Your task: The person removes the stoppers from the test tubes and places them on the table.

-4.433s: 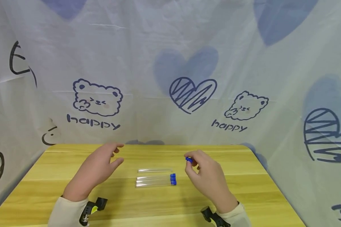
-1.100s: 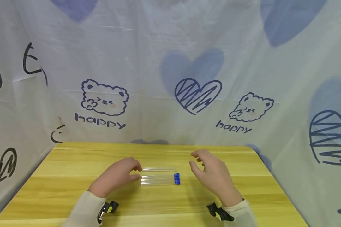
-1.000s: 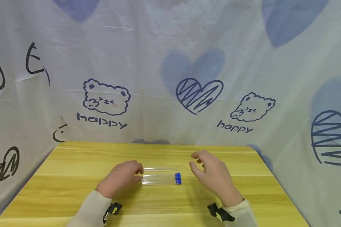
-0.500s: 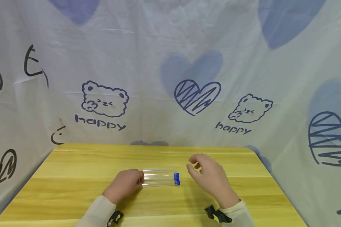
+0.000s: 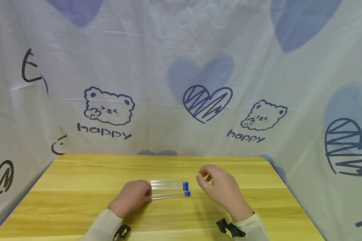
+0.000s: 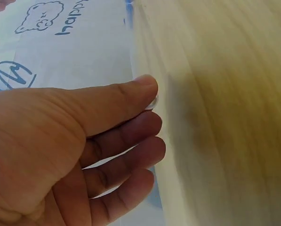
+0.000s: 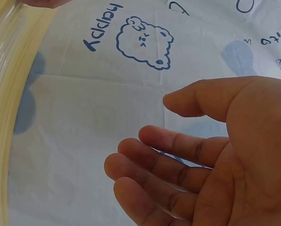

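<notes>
My left hand (image 5: 131, 197) pinches the closed end of the front test tube (image 5: 168, 195) between thumb and index finger; its blue cap (image 5: 187, 193) points right. In the left wrist view the tube's round clear end (image 6: 153, 102) peeks out between the fingertips. Just behind, more clear test tubes (image 5: 167, 186) lie side by side, two with blue caps showing at their right ends; the hand hides their left ends. To the right of the caps hovers my right hand (image 5: 223, 190), thumb apart from loosely bent fingers, holding nothing in the right wrist view.
Everything lies on a yellow wood-grain table (image 5: 78, 187). A pale printed curtain (image 5: 157, 83) hangs along its back and sides. Both wrists wear black straps, such as the right wrist strap (image 5: 229, 228).
My left hand has come right and down onto the tubes and taken the front one, which now lies apart and slightly angled. The cap seen earlier in my right fingers no longer shows.
</notes>
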A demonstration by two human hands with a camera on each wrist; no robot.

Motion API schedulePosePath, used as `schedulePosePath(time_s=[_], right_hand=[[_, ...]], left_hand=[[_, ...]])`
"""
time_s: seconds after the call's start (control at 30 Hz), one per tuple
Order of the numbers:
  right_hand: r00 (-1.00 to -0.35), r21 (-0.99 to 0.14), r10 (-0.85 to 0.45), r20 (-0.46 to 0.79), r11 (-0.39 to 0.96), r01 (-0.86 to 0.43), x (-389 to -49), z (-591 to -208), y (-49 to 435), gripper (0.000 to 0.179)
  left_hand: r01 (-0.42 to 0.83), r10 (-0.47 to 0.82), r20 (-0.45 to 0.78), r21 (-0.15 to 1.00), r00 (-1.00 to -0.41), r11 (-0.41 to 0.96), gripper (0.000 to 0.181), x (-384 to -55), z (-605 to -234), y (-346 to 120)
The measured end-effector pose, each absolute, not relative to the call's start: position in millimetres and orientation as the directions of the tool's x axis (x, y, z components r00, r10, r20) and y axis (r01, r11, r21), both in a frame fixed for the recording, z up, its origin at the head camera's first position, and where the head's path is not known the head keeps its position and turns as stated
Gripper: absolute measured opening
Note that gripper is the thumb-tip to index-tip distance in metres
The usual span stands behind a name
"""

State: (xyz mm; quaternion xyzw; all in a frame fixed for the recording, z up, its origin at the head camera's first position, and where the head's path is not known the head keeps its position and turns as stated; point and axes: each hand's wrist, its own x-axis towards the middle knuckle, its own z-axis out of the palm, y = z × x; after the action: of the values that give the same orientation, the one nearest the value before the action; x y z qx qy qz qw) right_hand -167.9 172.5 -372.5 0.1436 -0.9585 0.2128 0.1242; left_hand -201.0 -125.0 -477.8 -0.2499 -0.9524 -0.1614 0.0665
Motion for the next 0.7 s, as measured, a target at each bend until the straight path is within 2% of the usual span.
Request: schedulePosePath(time_s=[0.13, 0.27, 0.47, 0.7], right_hand=[[-0.931, -0.37, -0.21, 0.298, 0.874, -0.315, -167.7, -371.4, 172.0, 0.018], [-0.93, -0.363, -0.2, 0.309, 0.879, -0.31, -167.2, -370.4, 172.5, 0.021], [-0.933, -0.346, -0.203, 0.296, 0.888, -0.303, -166.9, -370.5, 172.7, 0.03], [-0.926, -0.329, -0.244, 0.287, 0.883, -0.334, -167.9, -371.4, 168.4, 0.045]], left_hand=[[0.505, 0.452, 0.242, 0.249, -0.859, 0.826, 0.023, -197.0, -468.5, -124.1], [0.505, 0.44, 0.281, 0.234, -0.853, 0.831, 0.023, -189.7, -444.0, -124.0], [0.438, 0.359, 0.289, 0.285, -0.887, 0.853, 0.013, -177.6, -398.8, -129.1], [0.417, 0.325, 0.315, 0.296, -0.892, 0.859, 0.007, -166.7, -374.4, -141.2]])
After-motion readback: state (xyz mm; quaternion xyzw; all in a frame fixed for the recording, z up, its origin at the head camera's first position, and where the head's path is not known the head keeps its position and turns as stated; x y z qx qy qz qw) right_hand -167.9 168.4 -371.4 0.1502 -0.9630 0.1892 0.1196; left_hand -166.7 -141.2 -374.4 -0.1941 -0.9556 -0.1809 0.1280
